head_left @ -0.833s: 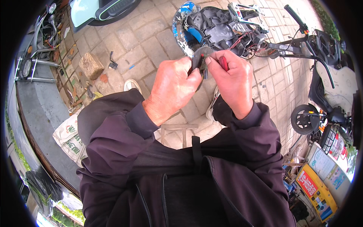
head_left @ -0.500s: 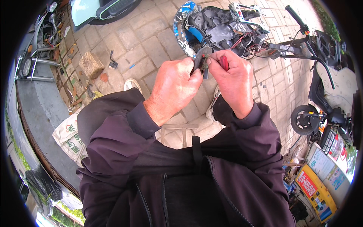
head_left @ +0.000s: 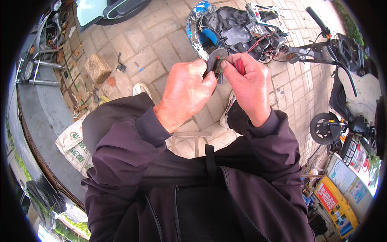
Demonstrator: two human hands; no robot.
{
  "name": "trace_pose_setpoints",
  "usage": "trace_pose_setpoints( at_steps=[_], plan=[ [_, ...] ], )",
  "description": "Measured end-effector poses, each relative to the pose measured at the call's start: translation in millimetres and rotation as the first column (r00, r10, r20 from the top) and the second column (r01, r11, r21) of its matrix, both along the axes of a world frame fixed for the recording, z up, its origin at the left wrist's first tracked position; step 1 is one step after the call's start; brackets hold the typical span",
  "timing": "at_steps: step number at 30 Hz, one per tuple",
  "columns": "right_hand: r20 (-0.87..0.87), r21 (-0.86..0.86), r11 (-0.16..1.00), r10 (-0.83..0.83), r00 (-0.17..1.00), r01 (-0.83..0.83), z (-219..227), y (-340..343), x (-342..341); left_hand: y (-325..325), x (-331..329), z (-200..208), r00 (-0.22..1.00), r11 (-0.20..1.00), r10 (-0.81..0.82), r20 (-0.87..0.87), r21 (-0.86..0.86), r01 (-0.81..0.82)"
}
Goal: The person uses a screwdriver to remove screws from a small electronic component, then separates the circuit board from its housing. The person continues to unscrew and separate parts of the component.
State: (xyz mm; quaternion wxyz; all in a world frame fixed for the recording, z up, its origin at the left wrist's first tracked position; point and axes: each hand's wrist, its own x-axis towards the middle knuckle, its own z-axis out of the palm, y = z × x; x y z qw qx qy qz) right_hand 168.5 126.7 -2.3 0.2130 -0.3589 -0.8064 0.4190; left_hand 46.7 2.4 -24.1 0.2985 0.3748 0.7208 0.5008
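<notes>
My left hand (head_left: pixel 186 89) is closed on a small dark grey part with a rounded, disc-like edge (head_left: pixel 218 53). My right hand (head_left: pixel 250 84) meets it from the other side, thumb and forefinger pinched at its greenish, bristly-looking inner side. A red tool handle (head_left: pixel 240 67) sits in the curled fingers of that hand; its working end is hidden. A tiny red spot shows on the part between the hands. Just beyond lies a dismantled scooter body (head_left: pixel 234 33), with black plastic, loose wires and a blue-and-white curved piece (head_left: pixel 194 34).
On the paving at left lie a wooden block (head_left: pixel 97 68) and small scraps. Scooter handlebars (head_left: pixel 318 20) extend at upper right, with a parked scooter (head_left: pixel 324 128) below. A yellow box (head_left: pixel 336 205) stands lower right; a printed white bag (head_left: pixel 74 145) lies beside my left leg.
Almost nothing differs. Both hands keep their grip on the part and the tool, with only a very slight shift; the view has moved a little.
</notes>
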Motion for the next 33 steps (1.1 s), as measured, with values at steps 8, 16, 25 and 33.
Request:
trace_pose_setpoints(
  at_steps=[8,16,25,33],
  plan=[
    [-0.010,0.046,0.999,0.023,1.000,-0.022,-3.4,0.2,-0.4,-1.2,0.7,-6.4,0.999,1.000,-0.022,-0.047,0.019,0.022],
    [-0.024,-0.051,0.999,0.000,1.000,-0.001,-4.1,2.5,2.2,0.8,0.2,-2.2,0.999,1.000,-0.009,-0.050,0.002,0.009],
    [-0.005,-0.086,0.996,-0.010,1.000,0.010,-2.2,1.8,0.7,-1.4,0.5,-6.3,0.993,0.995,-0.014,-0.114,0.093,0.025],
    [0.000,-0.042,0.999,0.004,1.000,-0.004,-2.9,1.7,-1.5,-3.1,0.8,-6.0,0.998,0.995,-0.052,-0.040,0.082,0.055]
  ],
)
